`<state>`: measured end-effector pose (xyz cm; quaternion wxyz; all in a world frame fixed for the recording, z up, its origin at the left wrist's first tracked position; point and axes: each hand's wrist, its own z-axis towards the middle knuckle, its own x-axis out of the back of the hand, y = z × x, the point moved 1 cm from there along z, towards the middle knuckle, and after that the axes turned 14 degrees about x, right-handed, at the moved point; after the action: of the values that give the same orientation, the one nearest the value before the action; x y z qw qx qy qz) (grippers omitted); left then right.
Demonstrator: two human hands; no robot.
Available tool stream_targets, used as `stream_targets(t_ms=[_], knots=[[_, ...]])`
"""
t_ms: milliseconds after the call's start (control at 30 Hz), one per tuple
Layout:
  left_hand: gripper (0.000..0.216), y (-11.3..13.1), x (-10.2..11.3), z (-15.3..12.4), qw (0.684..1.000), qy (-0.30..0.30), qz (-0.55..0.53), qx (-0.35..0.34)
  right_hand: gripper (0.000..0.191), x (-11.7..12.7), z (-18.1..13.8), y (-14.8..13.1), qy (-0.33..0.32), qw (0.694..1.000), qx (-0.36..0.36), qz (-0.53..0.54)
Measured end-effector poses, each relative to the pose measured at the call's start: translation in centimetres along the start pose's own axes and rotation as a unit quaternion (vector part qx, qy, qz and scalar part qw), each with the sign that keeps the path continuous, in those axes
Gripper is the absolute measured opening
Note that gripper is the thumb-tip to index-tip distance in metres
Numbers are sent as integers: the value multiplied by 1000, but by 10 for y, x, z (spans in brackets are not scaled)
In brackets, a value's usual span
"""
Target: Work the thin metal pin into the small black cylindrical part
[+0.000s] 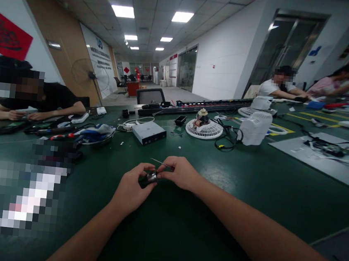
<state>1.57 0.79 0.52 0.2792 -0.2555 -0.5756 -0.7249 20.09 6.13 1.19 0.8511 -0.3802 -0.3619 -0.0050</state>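
Observation:
Over the green table, my left hand [133, 186] is closed round a small black-and-silver part [151, 177], gripped between thumb and fingers. It looks like a small motor, but its exact kind is hard to make out. My right hand [181, 172] meets it from the other side, with fingertips touching or almost touching the part. A thin metal rod-like tool [160, 162] sticks out to the left from the pinched fingers of this hand; its far end is free and its handle is hidden.
Ahead lies a silver disc drive [149, 133] beside white cables. A round white fan grille [204, 129] carries a motor, and a white housing [255, 128] stands to its right. A grey panel [321, 156] lies far right. Other people sit left and back right.

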Motion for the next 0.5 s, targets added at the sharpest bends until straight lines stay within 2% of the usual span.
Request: stream_targets(t_ms=[167, 333, 500], knots=[[36, -1, 1, -1, 1000, 9, 1, -17, 13, 3, -1, -1, -13, 1000, -12, -1], [36, -3, -1, -1, 999, 12, 0, -33, 9, 3, 0, 1, -10, 999, 25, -26], [34, -2, -1, -1, 998, 10, 1, -61, 16, 1, -2, 3, -9, 998, -31, -46]])
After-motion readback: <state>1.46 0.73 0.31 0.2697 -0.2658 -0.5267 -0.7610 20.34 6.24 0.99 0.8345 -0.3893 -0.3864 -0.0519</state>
